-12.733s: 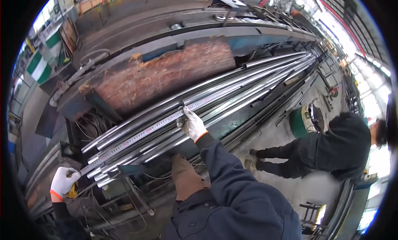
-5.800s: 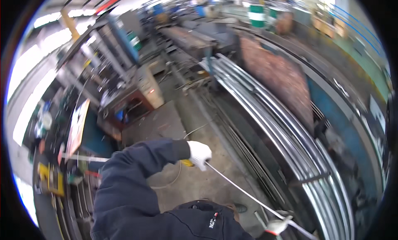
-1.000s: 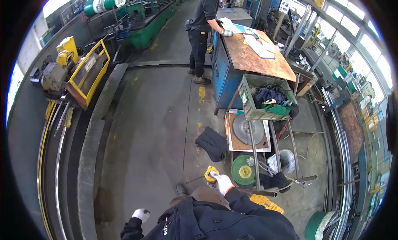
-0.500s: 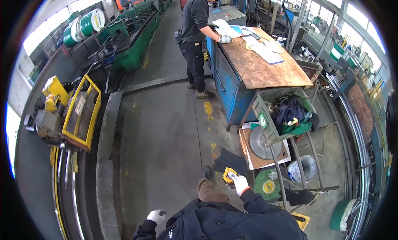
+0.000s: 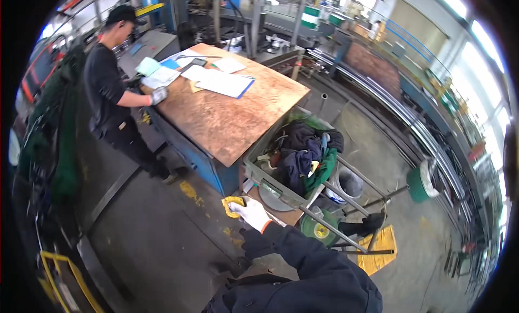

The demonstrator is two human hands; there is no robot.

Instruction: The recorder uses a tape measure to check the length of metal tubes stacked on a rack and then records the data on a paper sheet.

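Note:
In a white glove, my right hand (image 5: 252, 213) is closed on a small yellow tape measure (image 5: 231, 206). I take it for a tape measure from its palm-sized case; its details are blurred. The hand is held out ahead of me, close to the near corner of a blue cabinet workbench (image 5: 221, 175) and a grey-green bin (image 5: 262, 178). Dark and green rags (image 5: 305, 151) fill that bin. My left hand is out of view.
On the brown benchtop (image 5: 232, 121) lie papers and a blue-edged clipboard (image 5: 224, 83). A co-worker (image 5: 111, 91) stands at its left side, a gloved hand on papers. Metal legs (image 5: 338, 232), a green disc (image 5: 319, 229), a bucket (image 5: 348, 183) and a yellow board (image 5: 378, 251) lie to the right.
My view has swung right and come closer to the bench. The tape measure stays in my right hand, now out near the bin. My left hand has left the view.

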